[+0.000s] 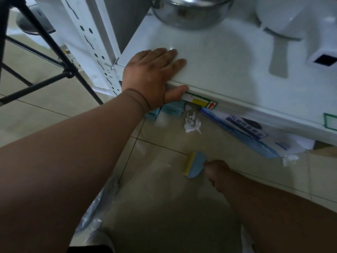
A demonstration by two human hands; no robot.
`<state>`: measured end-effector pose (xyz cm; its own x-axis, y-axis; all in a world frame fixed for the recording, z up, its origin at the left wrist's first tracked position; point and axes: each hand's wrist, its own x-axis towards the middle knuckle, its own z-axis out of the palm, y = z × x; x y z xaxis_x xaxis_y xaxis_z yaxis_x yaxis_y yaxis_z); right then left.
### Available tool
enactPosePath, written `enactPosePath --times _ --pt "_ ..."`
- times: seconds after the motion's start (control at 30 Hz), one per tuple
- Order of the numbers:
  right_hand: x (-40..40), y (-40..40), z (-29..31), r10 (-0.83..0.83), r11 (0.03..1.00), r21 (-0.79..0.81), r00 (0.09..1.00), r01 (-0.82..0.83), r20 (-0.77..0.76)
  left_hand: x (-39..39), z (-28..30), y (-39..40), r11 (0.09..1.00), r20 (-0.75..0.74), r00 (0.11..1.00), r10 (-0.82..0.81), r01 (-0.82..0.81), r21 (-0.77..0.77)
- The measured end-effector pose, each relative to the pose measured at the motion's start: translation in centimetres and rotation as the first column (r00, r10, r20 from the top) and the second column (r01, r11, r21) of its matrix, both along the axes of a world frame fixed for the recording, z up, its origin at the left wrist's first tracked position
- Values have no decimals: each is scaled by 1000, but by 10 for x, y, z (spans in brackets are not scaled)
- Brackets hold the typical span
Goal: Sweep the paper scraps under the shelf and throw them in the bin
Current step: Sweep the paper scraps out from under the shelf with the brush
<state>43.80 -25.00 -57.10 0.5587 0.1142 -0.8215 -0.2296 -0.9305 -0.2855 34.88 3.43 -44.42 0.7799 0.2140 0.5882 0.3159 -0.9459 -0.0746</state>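
White crumpled paper scraps (191,123) lie on the tiled floor at the front edge of the white shelf (228,70). Another scrap (290,159) lies further right, beside a blue-and-white bag. My left hand (153,77) rests flat on the shelf board, thumb hooked under its front edge. My right hand (217,172) grips the handle of a small blue brush with yellow bristles (195,164), held low over the floor a little in front of the scraps.
Light blue boxes (167,110) and a blue-and-white plastic bag (246,132) sit under the shelf. A steel pot (189,11) and white appliances stand on the shelf. Black tripod legs (45,52) stand to the left. A clear plastic bag (98,203) lies near my knees.
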Motion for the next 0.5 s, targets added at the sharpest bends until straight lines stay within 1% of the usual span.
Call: enactPosePath --times 0.1,0.17,0.23,0.33,0.37,0.4,0.5 --pt "3 -11 -12 -169 985 33 985 169 18 -2 2 -6 999 -68 997 35 -37 -34" --pt "1 -19 -17 -228 970 88 974 228 -16 -3 7 -13 995 -119 991 65 -74 -72" --pt "-3 -26 -19 -214 962 168 977 215 -21 -5 13 -26 994 -186 981 48 -65 -86" --pt "-12 -37 -22 -231 951 202 972 234 -37 -10 11 -54 994 -300 949 -95 109 28" --pt "-15 -42 -26 -239 949 201 970 245 -52 -11 9 -61 991 -323 940 -110 130 42" --pt "-18 -46 -29 -232 951 195 970 241 -68 -10 8 -65 992 -330 938 -101 118 32" --pt "-26 -55 -28 -149 972 174 987 157 -55 -8 12 -60 995 -335 938 -87 96 9"
